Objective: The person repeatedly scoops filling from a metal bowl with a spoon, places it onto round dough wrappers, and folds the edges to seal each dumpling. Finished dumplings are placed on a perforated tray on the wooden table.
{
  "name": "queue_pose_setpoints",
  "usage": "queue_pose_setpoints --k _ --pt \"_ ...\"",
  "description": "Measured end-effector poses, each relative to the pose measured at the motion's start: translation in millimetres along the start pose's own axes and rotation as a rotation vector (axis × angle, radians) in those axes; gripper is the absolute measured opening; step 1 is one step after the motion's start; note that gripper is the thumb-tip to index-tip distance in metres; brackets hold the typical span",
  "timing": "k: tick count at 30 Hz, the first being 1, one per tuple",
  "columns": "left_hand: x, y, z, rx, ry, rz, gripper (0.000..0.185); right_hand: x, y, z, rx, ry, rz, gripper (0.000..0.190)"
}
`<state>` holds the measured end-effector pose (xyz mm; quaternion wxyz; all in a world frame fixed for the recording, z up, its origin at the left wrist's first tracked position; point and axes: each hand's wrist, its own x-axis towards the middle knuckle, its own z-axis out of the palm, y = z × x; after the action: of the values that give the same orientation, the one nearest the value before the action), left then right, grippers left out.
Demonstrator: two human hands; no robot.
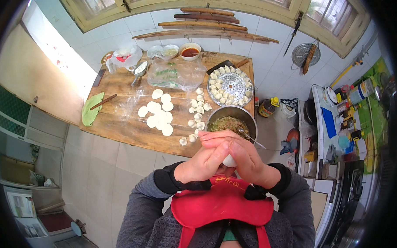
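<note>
My left hand (202, 157) and my right hand (249, 160) meet above the near edge of the wooden table, fingers overlapping around a white dumpling (229, 161). Only part of the dumpling shows between the palms. Just beyond the hands, a steel bowl (212, 115) holds minced filling (229, 124) and a metal spoon (255, 141). Several folded dumplings (197, 117) lie on the wood left of the bowl. Round dough wrappers (160, 117) form an overlapping group farther left. Behind the bowl, a perforated metal tray (233, 87) carries more dumplings around its rim.
The wooden table (120, 121) bears a plastic bag (175, 74), a bowl of red sauce (190, 52), a flour scoop (140, 69), a cleaver (219, 67), and a thin rolling pin (103, 102) on a green cloth (91, 113). An oil bottle (268, 107) stands right of the table.
</note>
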<state>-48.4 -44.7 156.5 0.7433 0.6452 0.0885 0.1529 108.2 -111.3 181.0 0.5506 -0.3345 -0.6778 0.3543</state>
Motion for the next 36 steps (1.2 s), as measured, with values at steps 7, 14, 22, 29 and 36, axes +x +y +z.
queue_pose_setpoints --k 7,14,22,29,36 --pt "-5 -13 -2 0.161 0.0 0.078 0.041 -8 11 8 -0.121 0.1 -0.026 0.024" --pt "-3 -82 0 0.31 0.069 0.256 0.035 -38 48 13 -0.286 0.136 0.015 0.023" --pt "22 -73 -13 -0.731 0.014 -0.1 0.04 -27 48 5 0.481 0.344 0.711 0.055" --pt "24 -62 10 -0.346 0.185 -0.181 0.06 -24 34 7 0.327 0.273 0.644 0.046" --pt "14 -94 -5 -0.206 0.086 -0.01 0.048 -29 39 7 -0.12 0.111 0.194 0.036"
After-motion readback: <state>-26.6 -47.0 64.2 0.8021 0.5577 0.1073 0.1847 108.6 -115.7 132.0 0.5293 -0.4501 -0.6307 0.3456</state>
